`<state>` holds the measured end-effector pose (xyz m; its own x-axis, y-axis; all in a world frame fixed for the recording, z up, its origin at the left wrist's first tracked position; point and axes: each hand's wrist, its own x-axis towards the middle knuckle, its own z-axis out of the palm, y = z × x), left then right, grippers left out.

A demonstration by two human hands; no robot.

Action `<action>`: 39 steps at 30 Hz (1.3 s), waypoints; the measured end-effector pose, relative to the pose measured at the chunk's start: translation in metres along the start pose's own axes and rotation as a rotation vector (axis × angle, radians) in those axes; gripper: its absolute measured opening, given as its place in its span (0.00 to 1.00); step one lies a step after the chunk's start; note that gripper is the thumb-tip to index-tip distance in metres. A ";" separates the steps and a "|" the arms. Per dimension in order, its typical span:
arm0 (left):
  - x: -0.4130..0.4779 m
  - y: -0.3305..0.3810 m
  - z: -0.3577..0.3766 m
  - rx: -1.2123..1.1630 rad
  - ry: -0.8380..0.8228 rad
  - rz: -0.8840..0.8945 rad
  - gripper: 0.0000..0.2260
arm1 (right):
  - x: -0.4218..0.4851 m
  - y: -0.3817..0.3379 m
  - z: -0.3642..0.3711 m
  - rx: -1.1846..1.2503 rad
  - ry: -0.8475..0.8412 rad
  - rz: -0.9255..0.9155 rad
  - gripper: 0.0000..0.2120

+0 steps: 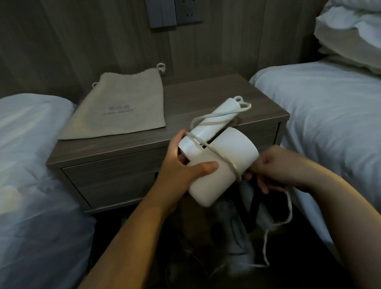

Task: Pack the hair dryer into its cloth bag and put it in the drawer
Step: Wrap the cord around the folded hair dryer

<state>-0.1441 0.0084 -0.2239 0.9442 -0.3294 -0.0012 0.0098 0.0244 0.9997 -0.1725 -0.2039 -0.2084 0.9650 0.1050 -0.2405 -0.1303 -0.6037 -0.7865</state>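
Note:
A white hair dryer (229,148) is held in the air in front of the nightstand, its handle folded back toward the tabletop. My left hand (183,167) grips its barrel from the left, thumb on top. A white cord (212,151) is looped over the handle and barrel. My right hand (274,169) pinches that cord just under the barrel's right end; the loose rest of the cord hangs down toward the floor. The beige drawstring cloth bag (119,105) lies flat and empty-looking on the left half of the nightstand top. The drawer (115,175) below is closed.
The grey wooden nightstand (202,98) stands between two beds with white bedding, the left bed (13,158) and the right bed (340,109) with pillows (364,26). A switch and socket panel (173,5) sits on the wall above. Shoes lie on the dark floor below my hands.

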 end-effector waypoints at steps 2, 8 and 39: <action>0.000 0.001 0.000 0.055 0.044 0.019 0.45 | 0.000 -0.001 -0.001 -0.100 -0.012 0.000 0.16; -0.001 0.001 0.004 0.168 0.098 0.033 0.48 | -0.007 -0.007 0.002 -0.343 -0.162 0.033 0.13; -0.011 0.005 -0.004 0.906 -0.060 0.204 0.49 | -0.043 -0.052 0.009 -0.829 0.176 -0.291 0.05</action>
<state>-0.1531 0.0161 -0.2189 0.8803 -0.4489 0.1532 -0.4395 -0.6505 0.6195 -0.2090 -0.1699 -0.1624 0.9640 0.2612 0.0490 0.2654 -0.9563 -0.1225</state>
